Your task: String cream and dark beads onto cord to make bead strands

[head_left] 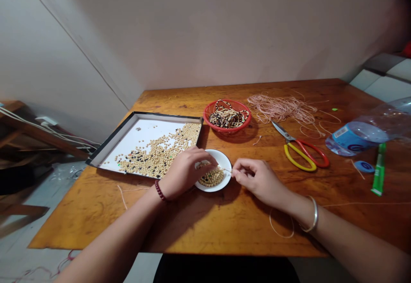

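A small white bowl holds tan beads with a few dark ones. My left hand hangs over the bowl's left side, its fingers bent down toward the beads. Whatever lies between its fingertips is too small to make out. Just right of the bowl, my right hand pinches a thin pale string, whose short end points left over the rim toward the left fingertips. A loop of pale string lies on the table below the right wrist.
Left of the bowl is a black-edged tray of loose beads. Behind stand a red basket of strung beads and a tangle of pink string. To the right lie scissors, a cut plastic bottle, a blue cap and a green tube.
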`<state>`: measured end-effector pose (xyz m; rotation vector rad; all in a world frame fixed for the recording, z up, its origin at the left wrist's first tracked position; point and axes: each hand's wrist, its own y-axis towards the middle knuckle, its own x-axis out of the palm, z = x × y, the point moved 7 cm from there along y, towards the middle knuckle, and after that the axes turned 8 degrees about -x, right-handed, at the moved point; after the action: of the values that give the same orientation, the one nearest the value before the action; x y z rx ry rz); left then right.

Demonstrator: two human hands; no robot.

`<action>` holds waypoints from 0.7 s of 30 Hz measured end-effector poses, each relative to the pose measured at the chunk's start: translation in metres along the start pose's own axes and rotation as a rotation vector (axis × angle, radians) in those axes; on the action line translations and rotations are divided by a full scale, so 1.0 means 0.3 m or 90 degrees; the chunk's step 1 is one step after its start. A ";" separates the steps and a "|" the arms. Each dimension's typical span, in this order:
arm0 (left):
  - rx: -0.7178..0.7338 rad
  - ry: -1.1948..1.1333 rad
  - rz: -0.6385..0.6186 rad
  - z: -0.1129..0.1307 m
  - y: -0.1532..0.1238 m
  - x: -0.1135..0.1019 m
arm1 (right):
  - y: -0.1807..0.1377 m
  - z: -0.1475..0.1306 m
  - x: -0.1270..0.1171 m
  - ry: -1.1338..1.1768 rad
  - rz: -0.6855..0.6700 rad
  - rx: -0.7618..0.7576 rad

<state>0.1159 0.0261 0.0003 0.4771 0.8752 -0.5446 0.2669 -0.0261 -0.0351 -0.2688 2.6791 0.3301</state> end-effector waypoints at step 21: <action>-0.076 -0.199 -0.009 -0.013 -0.002 0.003 | 0.010 0.006 -0.003 0.066 0.019 0.012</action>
<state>0.1136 0.0277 -0.0027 0.2678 0.6082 -0.5584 0.2677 -0.0226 -0.0357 -0.2460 2.7889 0.3077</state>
